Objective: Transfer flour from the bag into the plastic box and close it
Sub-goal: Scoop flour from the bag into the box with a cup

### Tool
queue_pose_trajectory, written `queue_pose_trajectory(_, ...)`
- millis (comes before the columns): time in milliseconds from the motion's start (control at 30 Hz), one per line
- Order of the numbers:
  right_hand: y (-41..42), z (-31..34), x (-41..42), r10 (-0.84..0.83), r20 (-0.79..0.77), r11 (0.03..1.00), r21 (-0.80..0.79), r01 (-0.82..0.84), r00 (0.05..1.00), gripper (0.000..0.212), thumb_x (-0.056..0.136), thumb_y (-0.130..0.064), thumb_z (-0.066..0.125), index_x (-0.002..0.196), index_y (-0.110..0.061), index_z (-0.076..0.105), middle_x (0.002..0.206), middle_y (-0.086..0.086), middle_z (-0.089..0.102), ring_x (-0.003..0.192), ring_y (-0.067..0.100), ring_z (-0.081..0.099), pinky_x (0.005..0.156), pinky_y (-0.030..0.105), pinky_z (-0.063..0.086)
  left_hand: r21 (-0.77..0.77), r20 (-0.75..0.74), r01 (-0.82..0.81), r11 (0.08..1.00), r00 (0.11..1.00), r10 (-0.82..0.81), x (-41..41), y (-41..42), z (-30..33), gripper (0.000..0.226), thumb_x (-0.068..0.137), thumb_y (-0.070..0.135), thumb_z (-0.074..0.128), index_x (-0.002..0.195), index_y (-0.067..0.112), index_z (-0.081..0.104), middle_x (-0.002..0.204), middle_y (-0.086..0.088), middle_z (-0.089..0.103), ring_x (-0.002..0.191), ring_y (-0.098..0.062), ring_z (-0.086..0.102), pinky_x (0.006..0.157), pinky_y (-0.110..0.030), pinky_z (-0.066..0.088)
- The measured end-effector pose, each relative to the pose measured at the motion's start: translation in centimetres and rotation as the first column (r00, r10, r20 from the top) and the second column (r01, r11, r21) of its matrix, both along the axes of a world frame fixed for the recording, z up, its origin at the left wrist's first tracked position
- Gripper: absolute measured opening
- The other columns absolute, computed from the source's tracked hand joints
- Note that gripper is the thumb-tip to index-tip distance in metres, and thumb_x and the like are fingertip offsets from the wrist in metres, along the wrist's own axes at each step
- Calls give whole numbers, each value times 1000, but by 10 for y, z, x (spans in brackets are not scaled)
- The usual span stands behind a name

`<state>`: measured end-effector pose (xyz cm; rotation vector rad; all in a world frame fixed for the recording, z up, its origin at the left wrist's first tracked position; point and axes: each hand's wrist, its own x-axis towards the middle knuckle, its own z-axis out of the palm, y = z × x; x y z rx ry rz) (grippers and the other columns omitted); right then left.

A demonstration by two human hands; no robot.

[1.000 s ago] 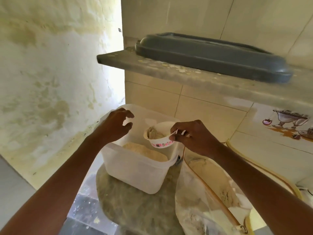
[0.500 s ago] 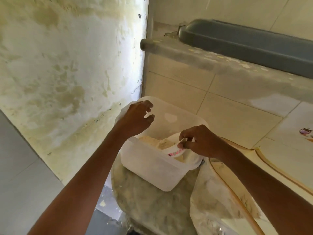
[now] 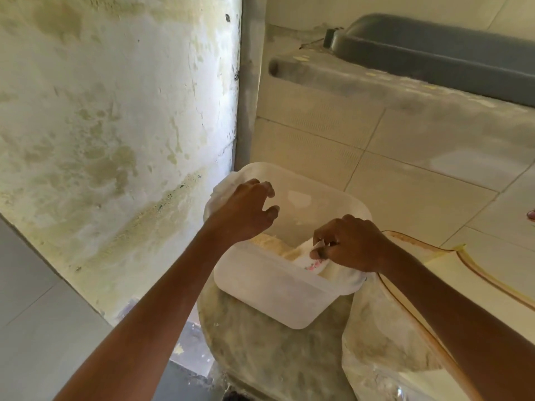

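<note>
A translucent white plastic box (image 3: 269, 293) stands open on a round stone surface (image 3: 275, 354), with pale flour (image 3: 272, 244) inside. My right hand (image 3: 356, 244) pinches a small white cup (image 3: 311, 260) with a pink pattern, tipped down inside the box at its right side. My left hand (image 3: 246, 212) hovers over the box's left rim with fingers loosely curled, holding nothing. The clear flour bag (image 3: 385, 337) with a brown-edged opening lies to the right of the box.
A stained wall (image 3: 101, 125) stands close on the left. A stone shelf (image 3: 405, 91) juts out above the box, carrying a grey lid-like tray (image 3: 434, 50). Tiled wall (image 3: 405, 175) runs behind the box. Grey floor (image 3: 34, 328) shows at lower left.
My right hand has carried the cup from above the box down into it and tipped it. The view has shifted left. My left hand stays over the left rim.
</note>
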<state>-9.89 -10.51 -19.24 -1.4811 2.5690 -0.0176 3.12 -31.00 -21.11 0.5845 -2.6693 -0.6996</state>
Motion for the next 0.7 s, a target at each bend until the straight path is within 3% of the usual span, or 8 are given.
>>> queue_pose_trajectory(233,-2,0,0,-52,-43,997,49,54,998,33,85,-61,66,109,-40,72,96,-15,65,92,12,62,84,31,49,-8,2,31,999,1000,-31,-1,1,-1,35,97,44,61,126,25,65,126,4,63,111,-19,61,98,-46,51)
queue_pose_trajectory(367,-2,1,-1,-74,-18,997,-13,74,997,28,86,-60,67,105,-39,73,102,-14,72,92,13,65,87,34,52,-17,21,44,999,999,-44,-2,0,0,36,96,47,60,125,26,65,126,6,63,108,-19,62,95,-45,52)
queue_pose_trajectory(600,-3,3,4,-30,-50,996,77,34,998,32,88,-59,66,110,-37,73,109,-14,70,99,13,64,93,34,51,18,31,61,998,998,-62,1,4,2,37,97,45,61,128,23,64,128,3,63,109,-21,62,96,-47,53)
queue_pose_trajectory(700,-1,4,1,-39,-8,999,8,39,999,27,88,-56,68,105,-36,74,104,-14,72,98,13,65,93,36,51,15,43,71,997,997,-71,1,3,3,38,97,45,61,128,23,63,129,3,63,110,-21,62,96,-48,53)
